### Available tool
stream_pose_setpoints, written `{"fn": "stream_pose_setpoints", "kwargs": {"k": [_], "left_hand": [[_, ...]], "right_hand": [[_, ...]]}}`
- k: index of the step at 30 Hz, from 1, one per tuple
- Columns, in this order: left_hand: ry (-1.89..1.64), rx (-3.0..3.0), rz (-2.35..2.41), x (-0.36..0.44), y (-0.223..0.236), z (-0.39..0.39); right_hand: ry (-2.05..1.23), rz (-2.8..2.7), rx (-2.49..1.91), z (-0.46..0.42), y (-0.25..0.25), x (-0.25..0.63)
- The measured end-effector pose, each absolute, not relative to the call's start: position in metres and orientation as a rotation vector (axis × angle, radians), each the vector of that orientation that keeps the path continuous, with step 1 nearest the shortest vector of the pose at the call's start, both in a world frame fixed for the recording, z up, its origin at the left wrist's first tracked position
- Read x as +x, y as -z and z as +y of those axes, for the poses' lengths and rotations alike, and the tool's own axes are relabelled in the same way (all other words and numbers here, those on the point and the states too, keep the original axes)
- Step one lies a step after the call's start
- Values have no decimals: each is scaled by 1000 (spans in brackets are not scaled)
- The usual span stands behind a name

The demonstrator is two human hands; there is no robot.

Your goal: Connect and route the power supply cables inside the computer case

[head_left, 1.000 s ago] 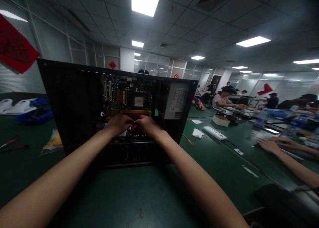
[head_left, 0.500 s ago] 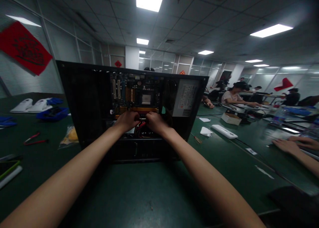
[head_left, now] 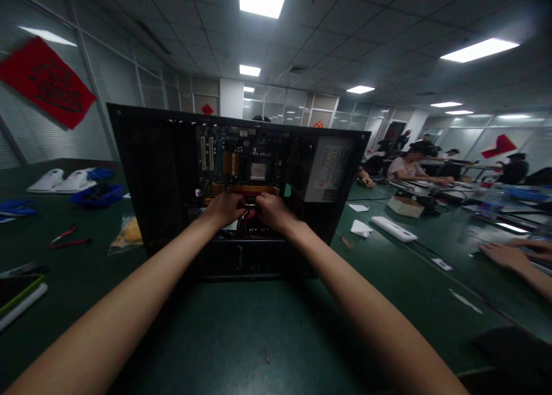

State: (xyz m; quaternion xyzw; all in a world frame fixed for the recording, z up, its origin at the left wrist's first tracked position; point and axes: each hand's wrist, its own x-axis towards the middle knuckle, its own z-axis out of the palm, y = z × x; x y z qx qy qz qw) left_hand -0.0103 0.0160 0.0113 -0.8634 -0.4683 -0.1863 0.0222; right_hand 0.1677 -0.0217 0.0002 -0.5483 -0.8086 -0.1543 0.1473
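An open black computer case (head_left: 157,171) stands in front of me on the green table. Inside it are a motherboard (head_left: 241,149) with a square silver processor (head_left: 258,171), orange-yellow slots (head_left: 245,189) and a labelled power supply (head_left: 331,168). Both my hands reach into the lower middle of the case, just below those slots. My left hand (head_left: 227,208) has its fingers curled and pinched. Close to its right, my right hand (head_left: 276,212) is curled in the same way. Red and black cables (head_left: 248,222) hang between and below them. Whatever the fingertips grip is too small and dark to make out.
Left of the case lie a blue tray (head_left: 97,195), red-handled pliers (head_left: 71,240) and a bag with something yellow (head_left: 131,232). To the right are a screwdriver (head_left: 345,241), a white power strip (head_left: 394,229) and a small box (head_left: 405,206). Another person's hands (head_left: 509,254) rest farther right.
The whole view has shifted slightly, so the case and table things appear a little farther right. Both hands stay at the same spot inside the case, with fingers still curled.
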Motion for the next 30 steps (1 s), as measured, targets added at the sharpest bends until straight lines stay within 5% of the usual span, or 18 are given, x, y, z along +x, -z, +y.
{"fn": "stream_pose_setpoints", "kwargs": {"k": [30], "left_hand": [[497, -2574, -1651, -12, -17, -4]], "right_hand": [[466, -2421, -1624, -26, -5, 159]]}}
